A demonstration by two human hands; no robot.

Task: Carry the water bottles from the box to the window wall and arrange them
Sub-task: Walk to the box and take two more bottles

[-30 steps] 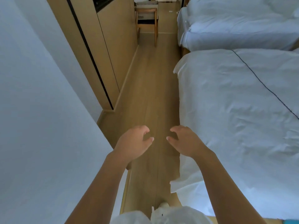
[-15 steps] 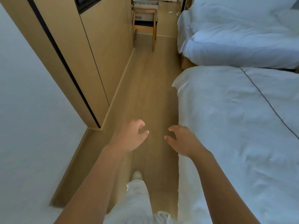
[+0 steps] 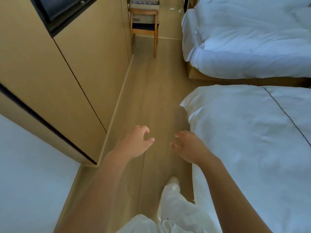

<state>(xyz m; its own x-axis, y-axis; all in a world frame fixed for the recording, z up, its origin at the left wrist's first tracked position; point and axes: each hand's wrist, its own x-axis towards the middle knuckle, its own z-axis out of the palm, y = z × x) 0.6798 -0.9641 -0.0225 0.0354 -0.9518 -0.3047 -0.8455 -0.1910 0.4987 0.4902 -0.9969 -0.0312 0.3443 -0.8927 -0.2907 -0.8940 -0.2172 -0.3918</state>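
Both hands are out in front and both carry nothing. The left hand (image 3: 134, 143) hangs over the wooden floor (image 3: 151, 91) with its fingers loosely curled and thumb apart, gripping nothing. The right hand (image 3: 191, 147) mirrors it just beside the corner of the near bed (image 3: 249, 148), fingers relaxed and spread, touching nothing. There is a clear gap of bare floor between the two hands.

Below them, a leg in white trousers (image 3: 173, 207) steps forward, with a pale shoe (image 3: 173, 181) planted on the floor close to the bed's edge.

To the left runs a tall wooden cabinet (image 3: 70, 68), with a dark screen (image 3: 57, 9) set into it up high. On the right, past the near bed with its thin dark seam, lies a second bed (image 3: 249, 42) with rumpled white covers.

Straight ahead at the far end of the aisle stands a wooden chair (image 3: 144, 26), and on its seat sits the box (image 3: 144, 14). Along its open top shows a row of water bottles (image 3: 143, 2), their caps just visible. A small dark label is on the box's front, but it is too small to read. A few small white scraps (image 3: 175, 9) lie on the floor beyond the chair.
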